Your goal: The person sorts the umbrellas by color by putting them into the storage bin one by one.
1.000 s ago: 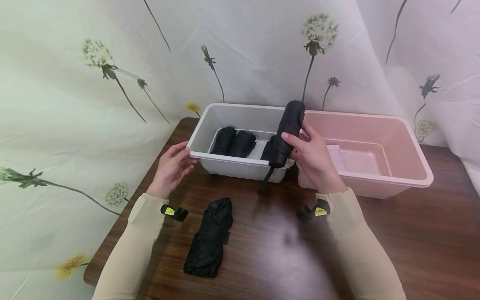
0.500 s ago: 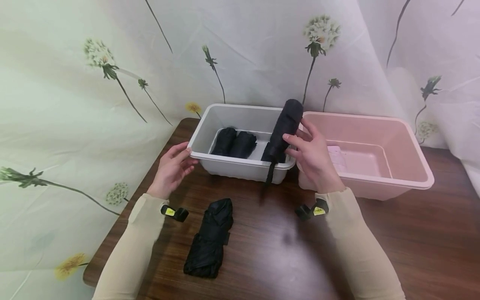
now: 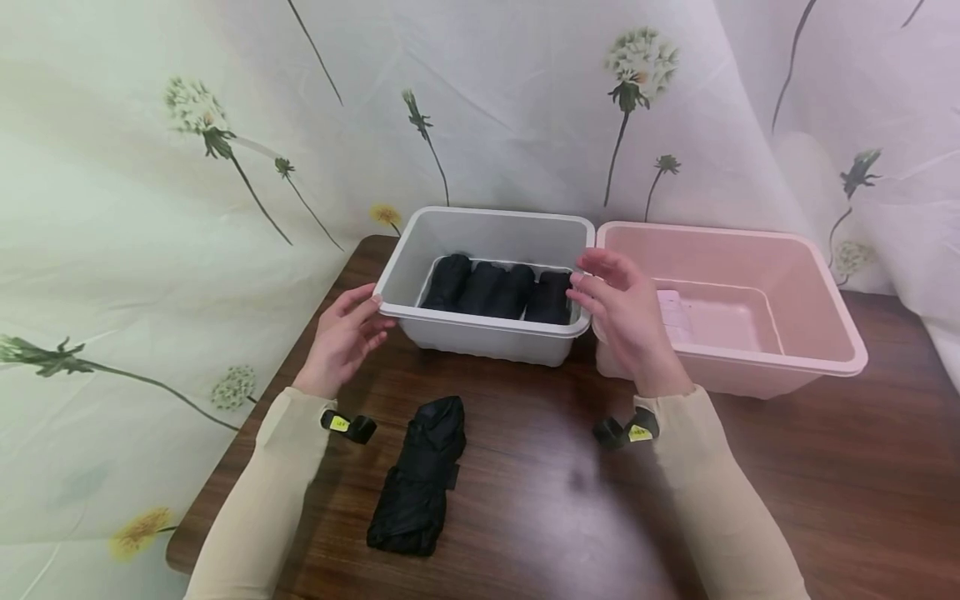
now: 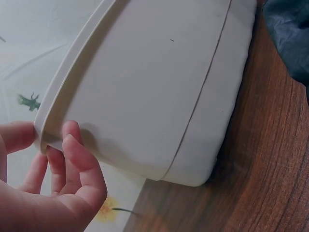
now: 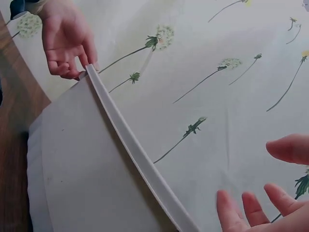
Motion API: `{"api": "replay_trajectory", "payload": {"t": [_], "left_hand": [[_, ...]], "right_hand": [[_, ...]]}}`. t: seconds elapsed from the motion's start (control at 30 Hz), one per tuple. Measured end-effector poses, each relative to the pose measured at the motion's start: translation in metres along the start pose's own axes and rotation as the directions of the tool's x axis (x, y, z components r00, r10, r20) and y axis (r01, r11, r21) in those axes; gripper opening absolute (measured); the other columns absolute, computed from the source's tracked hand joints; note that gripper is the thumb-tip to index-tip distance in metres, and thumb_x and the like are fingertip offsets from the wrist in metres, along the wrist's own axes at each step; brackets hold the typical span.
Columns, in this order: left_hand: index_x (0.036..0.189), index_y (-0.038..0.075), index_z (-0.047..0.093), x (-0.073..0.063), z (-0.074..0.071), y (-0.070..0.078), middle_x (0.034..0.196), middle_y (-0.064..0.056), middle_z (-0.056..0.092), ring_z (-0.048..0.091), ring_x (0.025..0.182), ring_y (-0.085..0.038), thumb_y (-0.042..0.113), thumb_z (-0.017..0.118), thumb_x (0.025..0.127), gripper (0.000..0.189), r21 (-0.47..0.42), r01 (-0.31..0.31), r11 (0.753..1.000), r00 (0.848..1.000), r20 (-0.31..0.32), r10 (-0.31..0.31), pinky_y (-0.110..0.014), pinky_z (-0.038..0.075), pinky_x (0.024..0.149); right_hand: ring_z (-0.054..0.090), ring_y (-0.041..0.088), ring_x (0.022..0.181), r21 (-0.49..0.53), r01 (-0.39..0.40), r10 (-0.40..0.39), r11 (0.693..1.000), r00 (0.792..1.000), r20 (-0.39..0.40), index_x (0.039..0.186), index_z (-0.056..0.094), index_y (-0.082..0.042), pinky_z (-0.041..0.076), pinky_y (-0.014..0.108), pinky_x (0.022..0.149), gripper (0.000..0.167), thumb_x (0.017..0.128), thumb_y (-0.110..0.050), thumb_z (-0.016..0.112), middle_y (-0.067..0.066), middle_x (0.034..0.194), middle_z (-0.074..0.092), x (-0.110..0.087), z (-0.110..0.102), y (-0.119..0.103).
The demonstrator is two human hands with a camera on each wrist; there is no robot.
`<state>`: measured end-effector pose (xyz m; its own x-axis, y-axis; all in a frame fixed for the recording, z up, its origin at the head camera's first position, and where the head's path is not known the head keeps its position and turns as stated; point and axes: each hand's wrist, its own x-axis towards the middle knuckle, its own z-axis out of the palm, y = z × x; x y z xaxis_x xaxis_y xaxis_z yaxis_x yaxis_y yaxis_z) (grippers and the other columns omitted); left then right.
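Observation:
My left hand [image 3: 341, 337] pinches the front left corner of the white bin [image 3: 487, 340]; in the left wrist view its thumb lies on the rim [image 4: 48, 104] with fingers curled beneath. Inside that bin several black folded umbrellas [image 3: 514, 290] lie side by side, their lower ends partly hidden by the front wall. Over the bin's right end hovers my right hand [image 3: 626, 321], holding nothing. Its fingers [image 5: 253, 209] and thumb are spread apart in the right wrist view. Another black folded umbrella [image 3: 417, 475], wrapped by a strap, lies on the table between my forearms.
A pink bin [image 3: 750, 382] stands close against the white bin's right side, with a flat pink piece [image 3: 673, 312] inside. Both rest on the brown wooden table [image 3: 540, 500], before a dandelion-print cloth [image 3: 510, 100]. The table's left edge runs beneath my left arm.
The black umbrella that my right hand held over the white bin's front rim has left the hand and now lies among the others in the bin. My left hand stays at the corner.

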<state>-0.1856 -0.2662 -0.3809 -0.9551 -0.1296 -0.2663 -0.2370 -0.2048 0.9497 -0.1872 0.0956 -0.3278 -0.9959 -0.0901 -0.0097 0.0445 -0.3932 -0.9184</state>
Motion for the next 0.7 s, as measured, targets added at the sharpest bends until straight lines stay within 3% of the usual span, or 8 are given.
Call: {"api": "replay_trajectory", "payload": {"t": [0.33,0.5,0.6,0.7], "left_hand": [[0.127,0.02,0.051,0.0,0.001,0.001,0.113,-0.001,0.057,0.066,0.075,-0.01,0.025,0.067,0.092,0.039,0.011,0.0,1.0,1.0,-0.002,0.0,-0.022,0.052,0.068],[0.127,0.02,0.051,0.0,0.0,0.001,0.114,-0.001,0.056,0.066,0.076,-0.011,0.025,0.067,0.091,0.039,0.011,0.001,1.0,1.0,0.0,-0.001,-0.022,0.053,0.068],[0.127,0.02,0.051,0.0,0.0,0.0,0.113,-0.001,0.057,0.066,0.076,-0.011,0.025,0.067,0.091,0.039,0.009,-0.002,1.0,1.0,0.005,0.002,-0.022,0.053,0.068],[0.126,0.02,0.051,0.0,0.0,0.0,0.11,-0.001,0.058,0.066,0.076,-0.011,0.025,0.068,0.091,0.039,0.005,-0.005,1.0,1.0,0.011,0.005,-0.022,0.053,0.068]], "right_hand": [[0.059,0.012,0.097,-0.108,0.026,-0.02,0.994,0.998,0.054,0.113,0.055,-0.015,0.054,0.023,0.084,0.027,0.091,0.001,0.059,0.001,0.107,0.058,-0.017,0.011,-0.004],[0.062,0.01,0.096,-0.183,0.072,-0.052,0.98,0.992,0.111,0.118,0.054,-0.007,0.054,0.025,0.083,0.031,0.09,0.003,0.06,0.0,0.108,0.058,-0.028,0.023,0.002],[0.062,0.01,0.096,-0.27,0.105,-0.069,0.957,0.988,0.14,0.122,0.053,-0.002,0.054,0.024,0.082,0.035,0.088,0.003,0.062,0.004,0.112,0.06,-0.035,0.03,0.01],[0.062,0.016,0.098,-0.394,0.146,-0.082,0.907,0.981,0.175,0.124,0.054,-0.002,0.052,0.023,0.082,0.038,0.087,-0.002,0.066,0.012,0.114,0.06,-0.04,0.036,0.02]]}}
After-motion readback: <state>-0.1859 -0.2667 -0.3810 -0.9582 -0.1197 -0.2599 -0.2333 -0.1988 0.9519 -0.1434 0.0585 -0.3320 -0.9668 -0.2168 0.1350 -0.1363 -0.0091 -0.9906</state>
